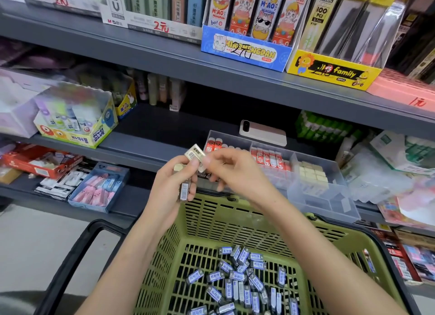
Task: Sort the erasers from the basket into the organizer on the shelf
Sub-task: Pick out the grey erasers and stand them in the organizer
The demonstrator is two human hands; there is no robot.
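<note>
A green plastic basket (211, 222) sits below me with several blue-and-grey wrapped erasers (237, 281) on its bottom. My left hand (173, 185) grips several erasers (184, 191) in a bunch above the basket's far rim. My right hand (231, 168) pinches one cream eraser (195, 154) at the top of that bunch. Just behind my hands, on the shelf, stands the clear organizer (324, 204). It holds red-and-white erasers (270, 159) in its left and middle compartments and cream erasers (312, 173) in a right one.
A phone (262, 132) lies on the shelf behind the organizer. A glue box (77, 123) stands at left, and a blue box of pink erasers (98, 187) sits on the lower shelf. Boxes of pencil leads fill the upper shelf. Black basket handles (77, 251) frame the basket.
</note>
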